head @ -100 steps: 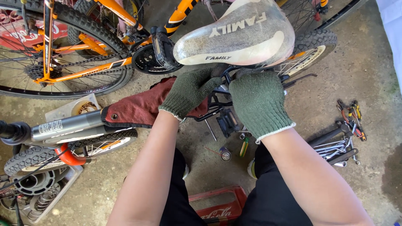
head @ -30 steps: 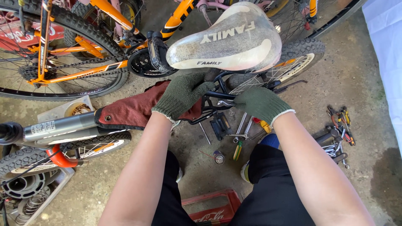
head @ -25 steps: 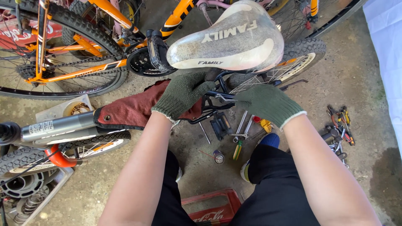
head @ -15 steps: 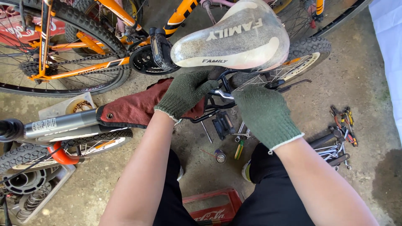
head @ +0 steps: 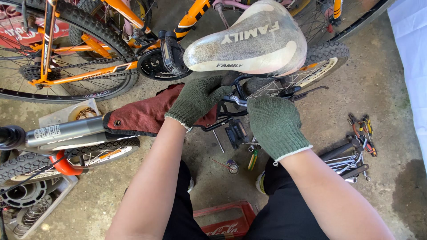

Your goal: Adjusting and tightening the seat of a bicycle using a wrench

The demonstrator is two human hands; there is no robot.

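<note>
Concrete floor [head: 369,89], stained and gritty, lies under everything in the head view, with an orange bicycle [head: 89,66] leaning at the upper left and a scatter of wrenches and pliers [head: 356,151] lying well apart to your right. Directly below you a worn grey saddle [head: 249,42] stands above its metal rails and clamp [head: 231,100], with a dark red frame cover [head: 142,113] running off to the left along a silver tube [head: 62,131]. Your left hand [head: 198,98], in a green knit glove, is clenched up under the saddle's near edge, grasping the hardware there. Your right hand [head: 275,124], gloved the same, rests curled over the rails just beside it; you cannot tell whether its grip is closed on anything. By the look of it, you are working the fastening under the saddle. The next move calls for steadying the saddle with one hand and keeping fingers clear of the rails.
</note>
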